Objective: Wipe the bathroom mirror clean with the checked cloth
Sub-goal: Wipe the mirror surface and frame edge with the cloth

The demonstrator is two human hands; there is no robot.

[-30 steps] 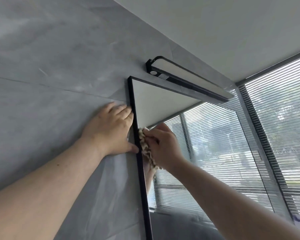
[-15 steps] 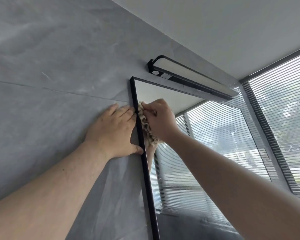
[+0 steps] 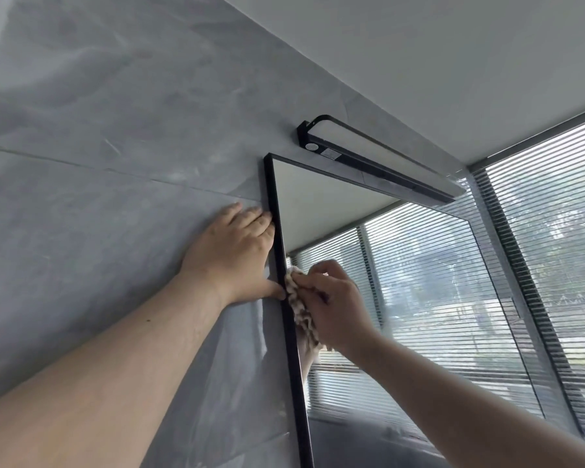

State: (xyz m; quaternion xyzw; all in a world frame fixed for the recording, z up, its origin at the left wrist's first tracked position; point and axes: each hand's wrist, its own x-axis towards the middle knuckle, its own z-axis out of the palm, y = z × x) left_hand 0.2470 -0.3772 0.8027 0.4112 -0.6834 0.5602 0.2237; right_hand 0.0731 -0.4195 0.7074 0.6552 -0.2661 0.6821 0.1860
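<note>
Right fingers (image 3: 309, 282): curling tightly around the bunched checked cloth (image 3: 301, 312), knuckles bending, so the right hand (image 3: 335, 305) is gripping it and pressing it against the glass.
Left fingers (image 3: 250, 219): lying straight and close together, flat against the grey tiled wall (image 3: 115, 197); the left hand (image 3: 237, 258) is holding nothing.
Left palm: resting open on the wall just beside the left edge of the mirror (image 3: 321, 204), with the thumb (image 3: 274, 293) touching the thin black frame (image 3: 296, 383).
Cloth position: sitting crumpled between the right palm and the mirror, hard against the inside of the left frame strip, below the upper left corner. Its beige-and-brown folds are showing along the hand's left side and trailing out under the wrist.
Mirror surface: hanging upright on the wall, reflecting white ceiling at the top and slatted blinds lower down. A reflection of the hand and cloth is showing just beneath the cloth.
Hands together: sitting on opposite sides of the frame strip, the left thumb tip and the cloth nearly meeting across it.
Lamp (image 3: 379, 160): long and black, sitting on the wall just above the mirror's top edge, well apart from both hands.
Window (image 3: 554, 248): slatted blinds are covering it at the right, next to the mirror.
Forearms: both bare, reaching up from the bottom edge.
</note>
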